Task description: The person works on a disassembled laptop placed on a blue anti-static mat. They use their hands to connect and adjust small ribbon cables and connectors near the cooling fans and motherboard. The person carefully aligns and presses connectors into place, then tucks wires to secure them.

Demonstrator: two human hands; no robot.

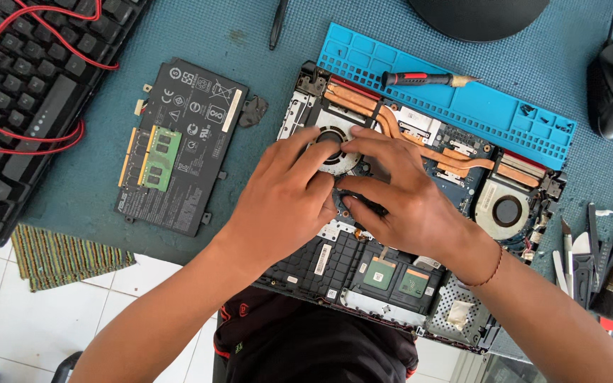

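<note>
Teal mat (250, 42) carries an opened laptop (391, 284). Left hand (285, 198) and right hand (406, 191) are pressed, fingers curled, on the left fan (331, 138). Fan removal judged underway; a careful lift is called for next.

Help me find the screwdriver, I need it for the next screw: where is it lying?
In the head view, the red-and-black screwdriver lies on the blue tray behind the opened laptop, just beyond the right hand.

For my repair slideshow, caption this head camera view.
Both hands, left and right, press on the opened black laptop beside its removed flat black battery.
</note>
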